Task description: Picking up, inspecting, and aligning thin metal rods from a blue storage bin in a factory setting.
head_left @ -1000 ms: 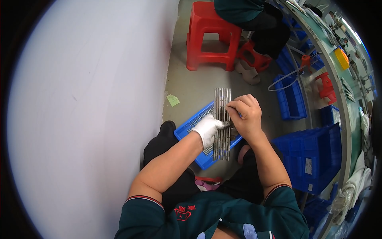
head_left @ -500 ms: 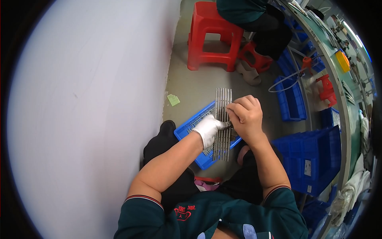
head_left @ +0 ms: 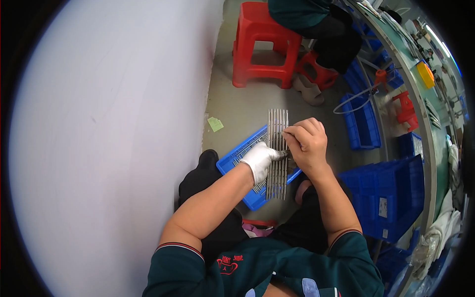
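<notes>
A row of several thin metal rods (head_left: 277,173) lies side by side, held above a blue tray. My left hand (head_left: 258,161), in a white glove with a dark thumb area, is closed around the middle of the rods. My bare right hand (head_left: 308,143) pinches at the right edge of the row, its fingertips on the outermost rod. Below them, the blue tray (head_left: 256,200) holds more such rods, partly hidden by my left hand and the row.
A white wall (head_left: 118,123) runs along the left. Ahead, a co-worker sits on a red stool (head_left: 264,29). Blue bins (head_left: 383,193) stand at the right, beneath a green-topped workbench (head_left: 420,89). A green paper piece (head_left: 215,123) lies on the floor.
My right hand's fingertips have shifted very slightly right along the rods' edge. The left hand keeps its grip and the row stays nearly in place.
</notes>
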